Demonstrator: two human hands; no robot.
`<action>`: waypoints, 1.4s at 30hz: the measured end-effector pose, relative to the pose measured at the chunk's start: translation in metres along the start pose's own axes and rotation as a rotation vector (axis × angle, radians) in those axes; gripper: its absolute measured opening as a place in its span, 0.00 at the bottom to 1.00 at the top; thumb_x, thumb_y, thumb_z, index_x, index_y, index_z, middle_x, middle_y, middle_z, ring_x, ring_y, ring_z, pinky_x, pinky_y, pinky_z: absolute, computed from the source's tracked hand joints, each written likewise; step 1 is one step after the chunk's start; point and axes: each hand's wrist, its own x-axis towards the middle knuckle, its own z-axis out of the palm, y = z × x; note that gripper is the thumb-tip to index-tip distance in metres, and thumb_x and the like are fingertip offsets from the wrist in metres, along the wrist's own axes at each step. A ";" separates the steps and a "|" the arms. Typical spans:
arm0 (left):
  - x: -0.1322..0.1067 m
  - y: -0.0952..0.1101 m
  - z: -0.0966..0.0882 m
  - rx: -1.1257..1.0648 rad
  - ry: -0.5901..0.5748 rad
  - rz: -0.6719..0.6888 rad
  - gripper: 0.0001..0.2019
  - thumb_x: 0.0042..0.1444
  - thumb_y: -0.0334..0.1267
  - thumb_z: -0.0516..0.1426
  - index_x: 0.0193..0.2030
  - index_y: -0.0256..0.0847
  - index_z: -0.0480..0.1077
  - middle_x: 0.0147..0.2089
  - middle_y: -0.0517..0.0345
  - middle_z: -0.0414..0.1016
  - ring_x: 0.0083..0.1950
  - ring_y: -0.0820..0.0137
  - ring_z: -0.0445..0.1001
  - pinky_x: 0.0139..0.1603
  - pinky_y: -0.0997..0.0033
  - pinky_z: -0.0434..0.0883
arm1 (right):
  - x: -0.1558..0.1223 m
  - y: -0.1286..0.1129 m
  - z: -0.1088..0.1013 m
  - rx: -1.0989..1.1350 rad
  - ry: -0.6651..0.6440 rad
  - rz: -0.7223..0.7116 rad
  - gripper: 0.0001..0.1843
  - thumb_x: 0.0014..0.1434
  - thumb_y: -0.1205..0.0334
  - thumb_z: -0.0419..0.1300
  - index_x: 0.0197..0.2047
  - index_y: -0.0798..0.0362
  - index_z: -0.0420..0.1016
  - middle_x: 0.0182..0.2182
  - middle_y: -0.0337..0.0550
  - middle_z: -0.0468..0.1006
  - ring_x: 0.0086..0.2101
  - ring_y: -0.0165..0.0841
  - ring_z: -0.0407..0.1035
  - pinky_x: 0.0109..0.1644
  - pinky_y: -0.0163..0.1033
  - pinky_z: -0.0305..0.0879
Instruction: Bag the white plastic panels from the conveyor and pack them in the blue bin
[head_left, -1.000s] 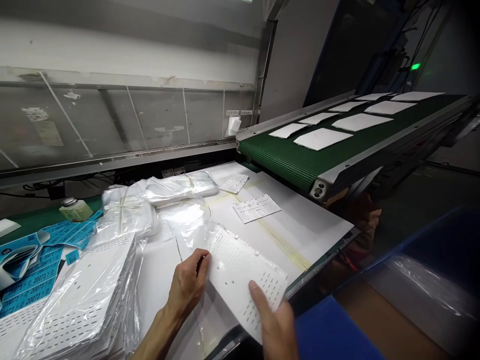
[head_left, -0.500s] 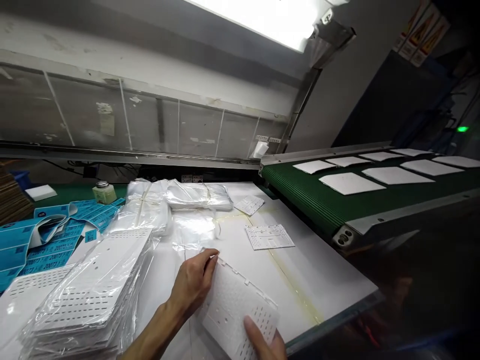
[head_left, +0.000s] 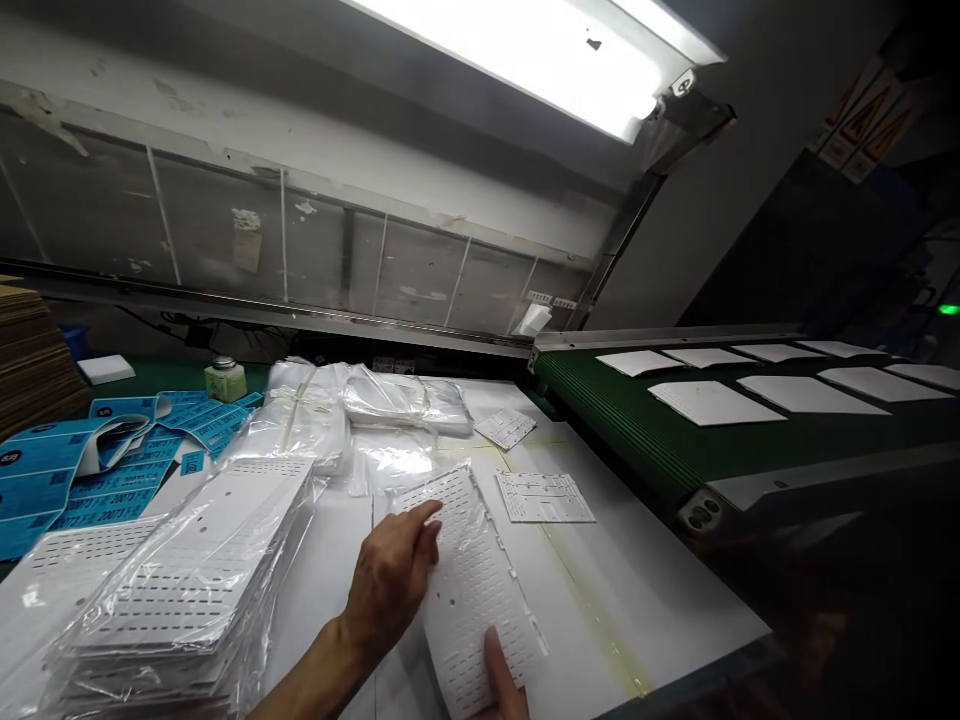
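Perforated panel (head_left: 472, 590) now deeper in clear bag (head_left: 459, 492)
Left hand (head_left: 390, 585) rests released on it, right hand (head_left: 501, 690) grip pinches near edge

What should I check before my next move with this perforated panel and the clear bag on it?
1. Is the left hand on the perforated panel: ok, it lies on the panel's left edge.
2. Grip of the right hand: cannot tell, only the thumb shows, pressed on the near end.
3. Is the clear bag over the panel's far end: ok, it covers that end.
4. Is the small white card clear of the panel: cannot tell, it lies close by the right edge.
5. Is the stack of bagged panels clear of the left hand: ok, it sits apart on the left.
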 end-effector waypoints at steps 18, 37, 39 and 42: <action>0.019 0.014 -0.038 -0.814 -0.371 -0.608 0.18 0.46 0.46 0.64 0.40 0.36 0.76 0.37 0.50 0.79 0.41 0.57 0.75 0.44 0.61 0.71 | 0.022 -0.016 0.008 0.016 0.149 -0.318 0.50 0.43 0.40 0.66 0.64 0.49 0.51 0.61 0.52 0.60 0.61 0.49 0.51 0.63 0.53 0.49; -0.007 0.003 -0.023 -0.682 -0.359 -0.368 0.15 0.57 0.48 0.52 0.40 0.40 0.71 0.36 0.54 0.74 0.36 0.64 0.71 0.43 0.66 0.69 | 0.024 -0.082 0.010 -0.244 -0.149 -0.282 0.40 0.45 0.46 0.65 0.59 0.46 0.58 0.54 0.46 0.70 0.55 0.44 0.63 0.56 0.47 0.60; -0.016 -0.003 -0.028 -0.662 -0.409 -0.399 0.12 0.55 0.46 0.54 0.39 0.41 0.71 0.34 0.57 0.74 0.35 0.65 0.70 0.43 0.66 0.69 | 0.025 -0.085 0.019 -0.175 -0.166 -0.273 0.37 0.46 0.47 0.65 0.57 0.46 0.59 0.50 0.46 0.73 0.50 0.43 0.67 0.51 0.44 0.64; -0.013 -0.005 -0.042 -0.682 -0.516 -0.449 0.13 0.49 0.40 0.60 0.43 0.43 0.71 0.39 0.57 0.75 0.41 0.63 0.72 0.48 0.65 0.68 | 0.028 -0.069 0.027 -0.278 -0.143 -0.195 0.29 0.43 0.48 0.68 0.45 0.53 0.70 0.39 0.48 0.79 0.41 0.45 0.72 0.44 0.44 0.67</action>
